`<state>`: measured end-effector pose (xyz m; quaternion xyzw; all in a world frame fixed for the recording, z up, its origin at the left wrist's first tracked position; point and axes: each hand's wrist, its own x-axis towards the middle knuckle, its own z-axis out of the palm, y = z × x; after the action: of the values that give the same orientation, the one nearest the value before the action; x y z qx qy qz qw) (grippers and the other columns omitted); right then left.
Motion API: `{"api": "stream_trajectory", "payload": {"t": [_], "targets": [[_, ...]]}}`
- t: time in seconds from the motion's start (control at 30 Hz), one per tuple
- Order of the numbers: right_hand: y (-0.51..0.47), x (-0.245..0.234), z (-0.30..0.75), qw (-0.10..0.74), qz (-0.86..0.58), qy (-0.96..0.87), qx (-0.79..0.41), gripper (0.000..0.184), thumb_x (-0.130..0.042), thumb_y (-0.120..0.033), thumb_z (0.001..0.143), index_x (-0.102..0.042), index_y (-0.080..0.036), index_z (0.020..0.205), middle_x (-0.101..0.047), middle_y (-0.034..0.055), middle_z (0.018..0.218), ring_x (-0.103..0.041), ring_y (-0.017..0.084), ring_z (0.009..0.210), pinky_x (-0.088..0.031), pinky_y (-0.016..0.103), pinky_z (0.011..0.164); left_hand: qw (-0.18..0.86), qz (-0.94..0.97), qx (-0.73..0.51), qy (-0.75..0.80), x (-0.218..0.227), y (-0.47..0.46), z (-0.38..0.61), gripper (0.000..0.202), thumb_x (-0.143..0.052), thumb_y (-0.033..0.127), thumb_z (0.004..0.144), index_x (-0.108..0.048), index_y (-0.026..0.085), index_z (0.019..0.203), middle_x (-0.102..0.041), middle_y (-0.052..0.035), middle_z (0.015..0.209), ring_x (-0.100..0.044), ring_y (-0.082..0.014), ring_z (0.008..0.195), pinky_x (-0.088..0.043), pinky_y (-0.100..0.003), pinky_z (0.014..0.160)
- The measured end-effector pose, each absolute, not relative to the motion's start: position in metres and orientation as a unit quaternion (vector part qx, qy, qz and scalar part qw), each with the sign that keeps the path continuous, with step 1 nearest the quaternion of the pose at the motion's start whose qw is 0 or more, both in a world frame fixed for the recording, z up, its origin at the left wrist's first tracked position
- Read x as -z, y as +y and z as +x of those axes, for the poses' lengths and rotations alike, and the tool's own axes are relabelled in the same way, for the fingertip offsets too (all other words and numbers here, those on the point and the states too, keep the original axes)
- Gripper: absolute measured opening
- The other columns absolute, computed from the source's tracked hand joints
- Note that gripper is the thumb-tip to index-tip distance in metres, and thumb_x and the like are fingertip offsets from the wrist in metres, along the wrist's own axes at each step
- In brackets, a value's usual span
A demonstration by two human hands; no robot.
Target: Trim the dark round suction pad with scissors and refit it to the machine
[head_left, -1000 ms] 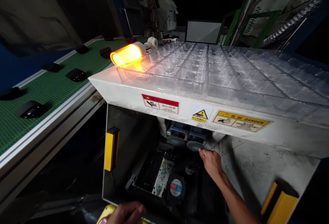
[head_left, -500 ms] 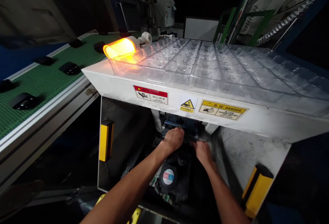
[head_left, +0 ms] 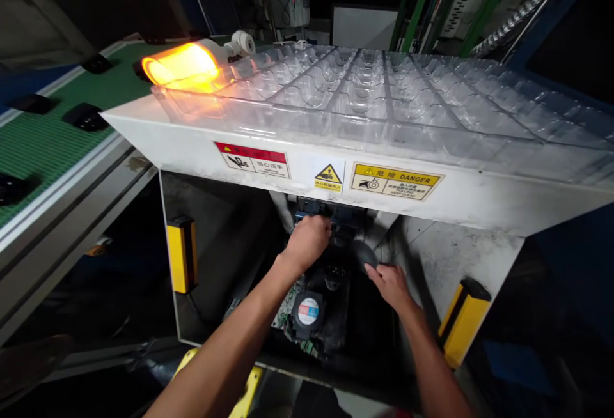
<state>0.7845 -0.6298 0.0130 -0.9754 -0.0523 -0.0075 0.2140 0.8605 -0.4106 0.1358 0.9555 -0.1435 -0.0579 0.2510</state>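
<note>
Where white machine hood (head_left: 480, 204) overhangs dark bay, clear blister trays (head_left: 364, 92) are carried on top; yellow label (head_left: 394, 181) marked "DANGER". Blue fixture (head_left: 330, 213) gripped by closed left hand (head_left: 309, 242); dark round part (head_left: 363, 253) pinched by right hand (head_left: 391, 284) just beside.

A white machine top (head_left: 268, 149) carries clear plastic trays (head_left: 384, 95) and a lit amber lamp (head_left: 180, 68) at its left end.

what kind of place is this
Most likely a factory production line. A green conveyor belt carries black moulded parts, clear plastic blister trays lie on a white machine with a danger label, and an amber warning lamp glows beside them.
</note>
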Motion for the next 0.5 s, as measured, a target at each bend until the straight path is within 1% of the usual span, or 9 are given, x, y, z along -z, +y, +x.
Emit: {"api": "stream_trajectory", "payload": {"t": [0.07,0.13,0.2,0.23,0.27,0.33,0.4,0.47,0.5], "targets": [[-0.639,-0.024,0.763,0.217,-0.975,-0.023,0.025,0.06,-0.032,-0.046,0.101,-0.07,-0.015,0.067,-0.069,0.0108,0.064,-0.061,0.017,0.06,-0.036,0.027,0.061,0.287,0.947,0.056,-0.135,-0.148,-0.405,0.835,0.025,-0.046,0.02,0.092,-0.069,0.014,0.084,-0.068,-0.0081,0.079,-0.064,-0.0205,0.078,-0.043,-0.03,0.074],[-0.636,-0.04,0.739,0.232,-0.971,0.003,0.051,0.062,-0.029,-0.048,0.101,-0.069,-0.014,0.069,-0.068,0.0116,0.065,-0.062,0.017,0.061,-0.036,0.028,0.061,0.382,0.91,0.104,-0.123,-0.152,-0.402,0.802,0.028,-0.046,0.032,0.094,-0.069,0.015,0.091,-0.067,-0.0054,0.078,-0.063,-0.0174,0.074,-0.042,-0.026,0.068],[-0.624,-0.059,0.718,0.285,-0.957,-0.025,0.055,0.059,-0.033,-0.05,0.101,-0.067,-0.016,0.068,-0.067,0.0089,0.064,-0.061,0.016,0.061,-0.035,0.027,0.061,0.519,0.827,0.183,-0.114,-0.145,-0.399,0.768,0.034,-0.057,0.043,0.09,-0.064,0.018,0.112,-0.067,-0.0049,0.09,-0.063,-0.0175,0.081,-0.044,-0.025,0.068],[-0.616,-0.068,0.709,0.32,-0.945,-0.066,0.035,0.056,-0.035,-0.05,0.1,-0.065,-0.016,0.068,-0.066,0.0063,0.065,-0.06,0.014,0.061,-0.034,0.027,0.061,0.579,0.78,0.213,-0.104,-0.139,-0.397,0.754,0.044,-0.063,0.045,0.086,-0.059,0.019,0.121,-0.066,-0.0052,0.097,-0.061,-0.0177,0.085,-0.045,-0.025,0.071],[-0.607,-0.077,0.703,0.349,-0.931,-0.11,0.007,0.054,-0.038,-0.051,0.099,-0.064,-0.017,0.067,-0.064,0.0038,0.063,-0.058,0.013,0.06,-0.033,0.026,0.06,0.623,0.743,0.228,-0.089,-0.132,-0.394,0.742,0.051,-0.068,0.045,0.082,-0.055,0.02,0.125,-0.064,-0.0053,0.102,-0.06,-0.0174,0.089,-0.046,-0.024,0.073],[-0.593,-0.092,0.699,0.366,-0.912,-0.176,-0.052,0.054,-0.039,-0.051,0.099,-0.06,-0.017,0.064,-0.06,0.0008,0.06,-0.054,0.011,0.057,-0.031,0.026,0.058,0.678,0.696,0.234,-0.041,-0.118,-0.385,0.725,0.049,-0.069,0.044,0.081,-0.054,0.019,0.121,-0.061,-0.0053,0.102,-0.056,-0.0161,0.088,-0.046,-0.023,0.07],[-0.582,-0.103,0.703,0.352,-0.91,-0.2,-0.085,0.053,-0.042,-0.051,0.098,-0.057,-0.017,0.061,-0.058,0.0004,0.06,-0.052,0.011,0.058,-0.029,0.027,0.057,0.712,0.665,0.227,0.014,-0.11,-0.374,0.716,0.048,-0.067,0.045,0.083,-0.05,0.02,0.12,-0.058,-0.005,0.101,-0.054,-0.0154,0.085,-0.044,-0.022,0.064],[-0.576,-0.106,0.712,0.358,-0.895,-0.234,-0.125,0.048,-0.052,-0.048,0.094,-0.058,-0.016,0.059,-0.059,-0.0002,0.061,-0.052,0.011,0.06,-0.029,0.027,0.058,0.733,0.638,0.233,0.04,-0.109,-0.364,0.711,0.051,-0.07,0.046,0.081,-0.049,0.02,0.12,-0.059,-0.005,0.1,-0.053,-0.0147,0.081,-0.042,-0.02,0.059],[-0.575,-0.105,0.719,0.385,-0.875,-0.247,-0.158,0.043,-0.059,-0.046,0.091,-0.06,-0.016,0.061,-0.059,-0.0008,0.062,-0.052,0.011,0.061,-0.028,0.027,0.058,0.741,0.627,0.235,0.045,-0.111,-0.359,0.709,0.049,-0.072,0.045,0.079,-0.053,0.018,0.116,-0.06,-0.0049,0.096,-0.052,-0.0143,0.078,-0.042,-0.02,0.059]]}}
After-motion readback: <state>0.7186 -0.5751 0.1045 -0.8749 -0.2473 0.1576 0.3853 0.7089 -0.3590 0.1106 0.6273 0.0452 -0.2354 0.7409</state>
